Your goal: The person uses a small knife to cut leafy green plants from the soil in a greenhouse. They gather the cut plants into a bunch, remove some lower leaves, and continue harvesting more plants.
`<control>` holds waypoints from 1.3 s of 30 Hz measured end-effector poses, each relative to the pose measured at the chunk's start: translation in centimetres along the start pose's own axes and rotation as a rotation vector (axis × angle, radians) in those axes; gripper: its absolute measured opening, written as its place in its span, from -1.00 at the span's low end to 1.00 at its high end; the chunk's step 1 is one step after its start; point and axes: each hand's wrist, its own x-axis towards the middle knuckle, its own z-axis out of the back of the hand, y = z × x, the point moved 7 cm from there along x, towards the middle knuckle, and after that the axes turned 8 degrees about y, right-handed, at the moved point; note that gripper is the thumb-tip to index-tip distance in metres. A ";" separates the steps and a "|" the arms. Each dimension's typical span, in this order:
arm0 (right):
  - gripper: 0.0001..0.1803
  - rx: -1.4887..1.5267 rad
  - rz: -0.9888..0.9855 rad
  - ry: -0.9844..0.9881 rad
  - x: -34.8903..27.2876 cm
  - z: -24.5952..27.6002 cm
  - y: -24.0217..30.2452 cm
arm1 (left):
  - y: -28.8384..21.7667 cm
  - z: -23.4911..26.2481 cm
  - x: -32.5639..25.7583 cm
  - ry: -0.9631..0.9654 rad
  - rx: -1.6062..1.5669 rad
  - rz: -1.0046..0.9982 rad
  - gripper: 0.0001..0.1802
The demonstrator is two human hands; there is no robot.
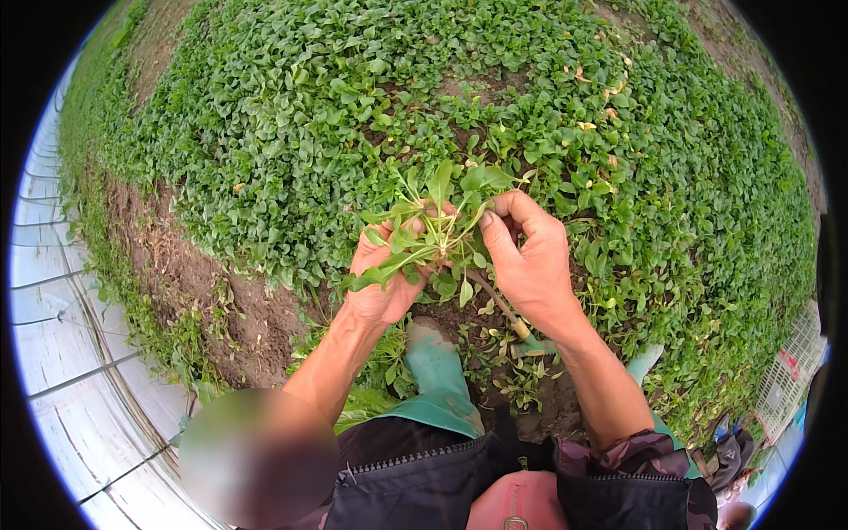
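Looking down, two bare hands meet over a dense bed of low green plants (pixel 291 115), with a loose leafy plant (pixel 433 234) held between them above the bed's near edge. The left hand (pixel 382 276) grasps it from the left and below, fingers curled behind the stems; that grip seems to carry the weight, leaving the leaves to fan upward and outward. The right hand (pixel 533 256) brings thumb and forefinger together at the plant's right edge — I cannot tell whether a leaf is pinched between them — and its other fingers curl in, likely to stay out of the way. Beneath the hands, a tool with a wooden handle (pixel 496 305) lies on the soil between the green left boot (pixel 435 367) and the right boot (pixel 645 360), probably set there to be within easy reach. The boots straddle this patch, apparently so that both forearms can come in from either side. Pale sheeting (pixel 66 344) curves along the left; a light plastic crate (pixel 789 367) stands far right.
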 end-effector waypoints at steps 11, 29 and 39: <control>-0.82 0.199 -0.052 -0.072 0.2 0.7 -1.5 | 0.5 1.4 -0.2 -0.109 -0.204 0.040 -0.54; -0.81 -0.168 0.173 0.141 1.1 0.0 1.0 | 1.3 1.9 0.3 -0.033 -0.135 0.054 -0.59; -0.94 0.072 0.052 0.003 0.6 0.6 -0.7 | 1.3 1.9 0.2 -0.134 -0.164 0.069 -0.58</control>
